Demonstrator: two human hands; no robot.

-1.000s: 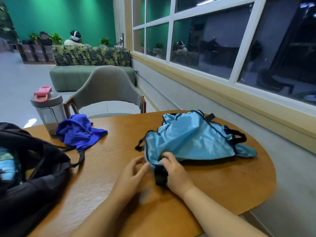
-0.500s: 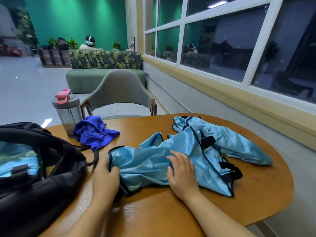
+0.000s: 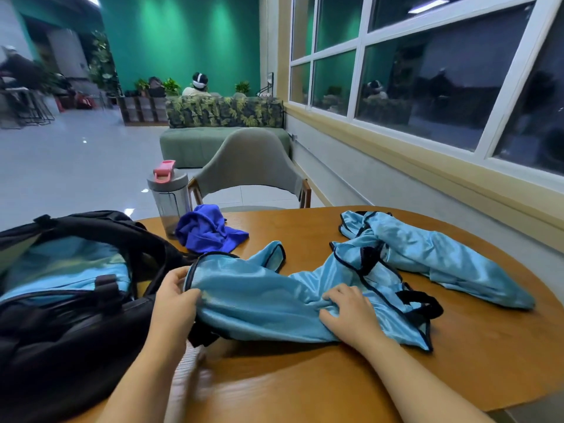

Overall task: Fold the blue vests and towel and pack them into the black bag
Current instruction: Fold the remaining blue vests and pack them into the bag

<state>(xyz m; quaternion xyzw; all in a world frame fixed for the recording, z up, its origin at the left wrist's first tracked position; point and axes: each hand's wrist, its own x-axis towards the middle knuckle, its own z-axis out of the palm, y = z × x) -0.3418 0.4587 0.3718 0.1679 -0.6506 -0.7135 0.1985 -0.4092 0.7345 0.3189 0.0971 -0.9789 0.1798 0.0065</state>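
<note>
A light blue vest [image 3: 262, 297] with black trim lies stretched across the round wooden table [image 3: 335, 383]. My left hand [image 3: 175, 297] grips its left edge right beside the black bag [image 3: 61, 315]. My right hand [image 3: 351, 312] bunches the vest's fabric near its middle. A second light blue vest [image 3: 442, 257] lies crumpled at the right, overlapping the first. The bag stands open at the left with light blue fabric inside. A dark blue towel [image 3: 207, 232] sits crumpled behind the bag.
A grey bottle [image 3: 169, 196] with a pink lid stands at the table's far edge beside the towel. A grey chair [image 3: 247, 166] is tucked in across the table. The wall and window run along the right. A person sits at the green sofa far behind.
My left hand has drawn the vest's edge farther left, up to the bag. My right hand went from lying flat to gathering fabric. The view swung left.
</note>
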